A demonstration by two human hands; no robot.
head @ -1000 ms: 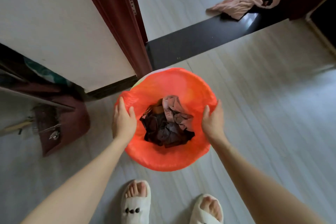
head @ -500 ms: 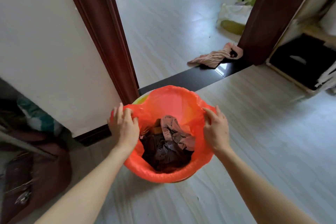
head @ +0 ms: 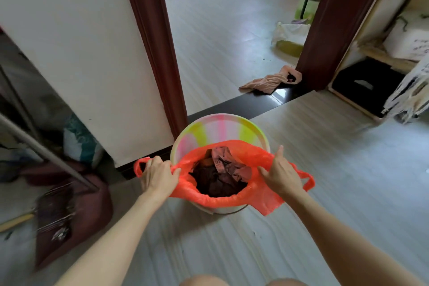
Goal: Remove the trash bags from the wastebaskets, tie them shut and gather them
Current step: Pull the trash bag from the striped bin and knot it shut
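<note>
A pale wood floor (head: 325,169) is spreading out under two bare arms. The left hand (head: 160,177) is gripping one side of the orange trash bag (head: 232,201), and the right hand (head: 282,175) is pinching the other side. The bag is sitting in the striped wastebasket (head: 218,129), with its far edge pulled off the rim. Dark crumpled trash (head: 218,176), maybe paper, is lying inside. Farther off, a pink cloth (head: 267,81) is lying by the doorway.

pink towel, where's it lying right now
In the head view the pink towel lies crumpled on the floor at upper right, against the right doorpost's foot, beyond the wastebasket.
</note>
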